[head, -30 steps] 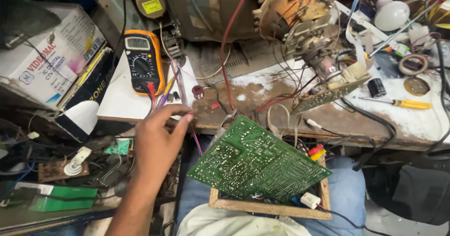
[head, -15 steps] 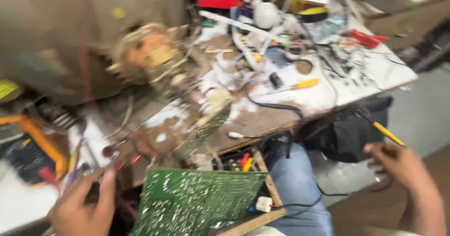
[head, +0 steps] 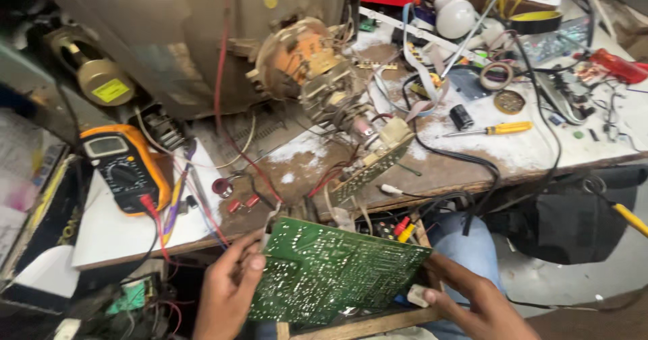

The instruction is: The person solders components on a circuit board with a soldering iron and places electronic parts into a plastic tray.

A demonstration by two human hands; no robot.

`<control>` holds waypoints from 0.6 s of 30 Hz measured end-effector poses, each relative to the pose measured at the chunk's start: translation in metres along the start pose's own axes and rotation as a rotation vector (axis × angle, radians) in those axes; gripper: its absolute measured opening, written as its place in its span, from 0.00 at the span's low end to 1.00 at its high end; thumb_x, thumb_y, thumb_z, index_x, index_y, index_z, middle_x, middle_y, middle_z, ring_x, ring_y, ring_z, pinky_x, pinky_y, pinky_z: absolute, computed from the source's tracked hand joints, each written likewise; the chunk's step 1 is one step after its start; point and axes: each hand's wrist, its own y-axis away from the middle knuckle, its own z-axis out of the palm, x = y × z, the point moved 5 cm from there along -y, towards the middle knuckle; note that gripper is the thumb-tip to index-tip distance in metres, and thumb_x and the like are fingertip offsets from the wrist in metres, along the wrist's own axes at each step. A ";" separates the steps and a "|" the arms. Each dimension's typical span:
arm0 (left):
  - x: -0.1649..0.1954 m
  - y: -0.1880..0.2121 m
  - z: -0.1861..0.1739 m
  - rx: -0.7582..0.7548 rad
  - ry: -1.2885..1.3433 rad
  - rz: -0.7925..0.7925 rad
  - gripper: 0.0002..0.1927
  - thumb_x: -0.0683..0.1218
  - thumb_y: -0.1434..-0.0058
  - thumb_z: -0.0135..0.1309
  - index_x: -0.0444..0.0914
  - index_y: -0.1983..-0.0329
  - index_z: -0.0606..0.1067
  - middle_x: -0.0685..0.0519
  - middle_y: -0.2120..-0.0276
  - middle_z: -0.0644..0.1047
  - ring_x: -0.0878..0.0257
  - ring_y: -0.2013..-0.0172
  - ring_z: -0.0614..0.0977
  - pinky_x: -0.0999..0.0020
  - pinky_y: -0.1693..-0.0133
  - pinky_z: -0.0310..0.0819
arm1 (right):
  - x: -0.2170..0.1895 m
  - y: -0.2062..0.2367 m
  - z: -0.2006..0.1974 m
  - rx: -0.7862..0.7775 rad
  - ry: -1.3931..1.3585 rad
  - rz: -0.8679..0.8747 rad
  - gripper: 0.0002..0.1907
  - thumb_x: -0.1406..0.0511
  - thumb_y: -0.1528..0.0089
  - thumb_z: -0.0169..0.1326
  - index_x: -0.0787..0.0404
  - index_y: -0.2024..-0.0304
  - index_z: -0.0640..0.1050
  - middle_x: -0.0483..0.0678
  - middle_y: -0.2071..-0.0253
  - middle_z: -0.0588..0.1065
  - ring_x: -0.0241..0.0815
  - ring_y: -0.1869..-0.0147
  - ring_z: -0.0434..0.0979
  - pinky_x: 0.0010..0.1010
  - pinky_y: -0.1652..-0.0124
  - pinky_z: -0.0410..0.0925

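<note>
Two hands — left hand (head: pixel 229 289), right hand (head: pixel 472 299) — grip flat green solder-dotted circuit board (head: pixel 331 272)

Between the left hand (head: pixel 229 289) and the right hand (head: pixel 472 303) lies a green circuit board (head: pixel 331 272), speckled all over with silver solder dots, in a pale wooden frame (head: pixel 368 324). Just beyond the board's far edge sit red and yellow plugs (head: pixel 403 229). Up and left of the left hand is a multimeter (head: pixel 125 168), orange-cased with a black face and a grey screen, trailing a red lead (head: pixel 154 215). Well beyond the right hand lies a yellow-handled screwdriver (head: pixel 496 129) on a white-dusted brown workbench (head: pixel 445 171). Blue denim (head: pixel 466 249) shows beside the right hand.
</note>
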 end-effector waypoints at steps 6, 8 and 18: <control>0.033 -0.003 0.011 0.056 0.298 -0.038 0.23 0.49 0.31 0.49 0.28 0.40 0.74 0.45 0.53 0.84 0.63 0.56 0.83 0.69 0.53 0.76 | -0.034 0.030 0.002 0.191 -0.465 -0.279 0.41 0.66 0.38 0.56 0.69 0.27 0.56 0.60 0.26 0.62 0.49 0.23 0.62 0.38 0.32 0.57; 0.039 -0.006 0.012 0.084 0.459 -0.171 0.23 0.51 0.28 0.47 0.27 0.43 0.76 0.42 0.55 0.83 0.59 0.58 0.83 0.63 0.55 0.77 | -0.059 0.030 -0.004 0.265 -0.370 -0.415 0.41 0.67 0.37 0.55 0.69 0.25 0.54 0.60 0.24 0.60 0.50 0.22 0.59 0.36 0.31 0.54; 0.072 -0.043 0.053 0.002 0.888 -0.138 0.19 0.49 0.28 0.43 0.31 0.42 0.70 0.45 0.48 0.78 0.57 0.48 0.79 0.58 0.47 0.73 | -0.193 -0.082 -0.047 0.454 0.250 -0.758 0.35 0.63 0.31 0.55 0.68 0.26 0.59 0.69 0.25 0.54 0.56 0.21 0.55 0.39 0.30 0.54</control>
